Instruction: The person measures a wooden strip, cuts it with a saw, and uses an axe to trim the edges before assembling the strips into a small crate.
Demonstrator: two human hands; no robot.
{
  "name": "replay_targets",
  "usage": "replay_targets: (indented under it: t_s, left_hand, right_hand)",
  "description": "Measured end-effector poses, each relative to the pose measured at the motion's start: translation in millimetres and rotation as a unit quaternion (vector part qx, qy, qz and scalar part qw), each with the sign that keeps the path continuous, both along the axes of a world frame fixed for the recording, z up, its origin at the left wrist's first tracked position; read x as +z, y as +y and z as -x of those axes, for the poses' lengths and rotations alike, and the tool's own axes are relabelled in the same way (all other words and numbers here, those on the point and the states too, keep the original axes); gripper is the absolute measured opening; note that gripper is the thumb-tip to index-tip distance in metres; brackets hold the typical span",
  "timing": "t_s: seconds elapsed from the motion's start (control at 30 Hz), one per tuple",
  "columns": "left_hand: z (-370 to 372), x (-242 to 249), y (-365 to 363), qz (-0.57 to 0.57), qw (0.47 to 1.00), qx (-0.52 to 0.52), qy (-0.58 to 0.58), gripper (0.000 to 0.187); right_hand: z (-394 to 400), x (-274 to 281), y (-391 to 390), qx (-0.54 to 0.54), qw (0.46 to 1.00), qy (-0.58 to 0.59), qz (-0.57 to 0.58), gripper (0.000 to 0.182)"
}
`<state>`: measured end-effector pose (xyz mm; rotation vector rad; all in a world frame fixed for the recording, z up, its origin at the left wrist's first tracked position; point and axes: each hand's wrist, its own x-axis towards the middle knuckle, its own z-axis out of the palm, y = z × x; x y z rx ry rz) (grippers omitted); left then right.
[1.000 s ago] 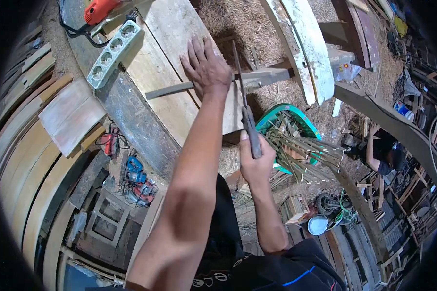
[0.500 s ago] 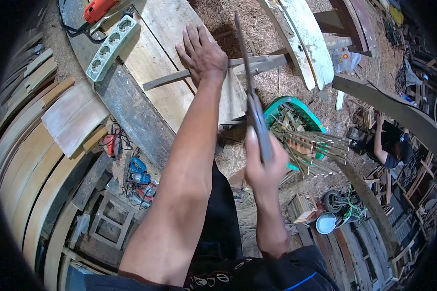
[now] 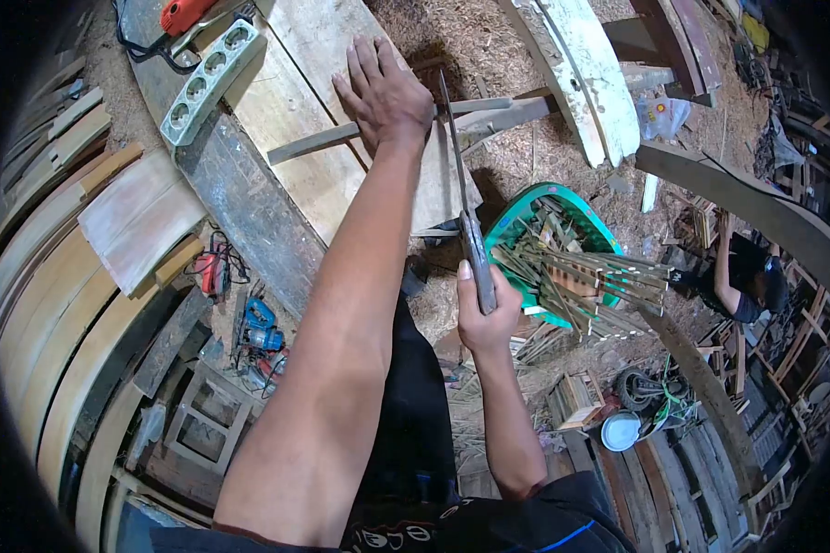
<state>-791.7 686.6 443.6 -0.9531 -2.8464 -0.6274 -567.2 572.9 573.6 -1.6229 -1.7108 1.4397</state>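
Observation:
My left hand (image 3: 385,100) lies flat across a thin wooden strip (image 3: 312,144), pressing it onto a pale wooden board (image 3: 295,101); its fingers are stretched out. The strip pokes out past the board's right edge. My right hand (image 3: 491,311) is wrapped round the grip of a handsaw (image 3: 471,238). Just right of my left hand, the narrow blade meets the strip beside the board's edge. Whether its teeth have cut in is too small to tell.
A green basket (image 3: 609,235) of wood offcuts stands right of the saw. On the bench lie a power strip (image 3: 196,89) and an orange power tool (image 3: 183,13). A blue power tool (image 3: 262,318) rests lower left. Another person (image 3: 747,276) sits at the far right.
The saw, blurred and raised before, is now lower and further left, with its blade against the strip. My right hand has moved left and down. My left hand stays on the strip.

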Motion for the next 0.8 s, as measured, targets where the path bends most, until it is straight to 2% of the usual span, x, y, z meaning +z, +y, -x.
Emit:
replay_targets:
  t_s: [0.23, 0.4, 0.5, 0.57, 0.67, 0.73, 0.77, 0.8]
  left_hand:
    - [0.7, -0.4, -1.3, 0.003, 1.000, 0.003, -0.019, 0.055]
    - [-1.4, 5.2, -2.7, 0.028, 0.999, 0.000, -0.039, 0.057]
    - [1.3, 2.1, 1.8, 0.033, 0.999, 0.007, -0.041, 0.058]
    - [-1.6, 3.4, -3.8, 0.032, 0.999, 0.001, -0.035, 0.057]
    - [-0.9, 4.2, -0.1, 0.019, 1.000, -0.001, -0.018, 0.055]
    - [-1.6, 5.4, 0.2, 0.016, 1.000, -0.003, -0.008, 0.054]
    - [-1.4, 5.4, 0.5, 0.017, 1.000, -0.001, -0.005, 0.054]
    - [-2.5, 5.2, -0.5, 0.019, 1.000, 0.001, -0.004, 0.053]
  right_hand:
    - [11.4, 5.9, 5.9, 0.006, 1.000, -0.005, 0.024, 0.034]
    - [22.5, 34.4, 11.9, -0.021, 0.998, -0.035, 0.040, 0.030]
    - [34.2, 18.8, 27.8, -0.032, 0.999, -0.024, 0.020, 0.028]
    - [19.8, 26.7, 28.4, -0.036, 0.997, -0.057, 0.044, 0.030]
    - [-3.3, 34.7, 76.2, -0.054, 0.983, 0.010, 0.175, 0.032]
    - [-16.9, 36.4, 96.7, -0.110, 0.932, 0.128, 0.320, 0.032]
    - [-17.0, 34.4, 93.7, -0.135, 0.904, 0.204, 0.351, 0.033]
    - [-18.9, 30.3, 82.9, -0.138, 0.899, 0.237, 0.343, 0.033]
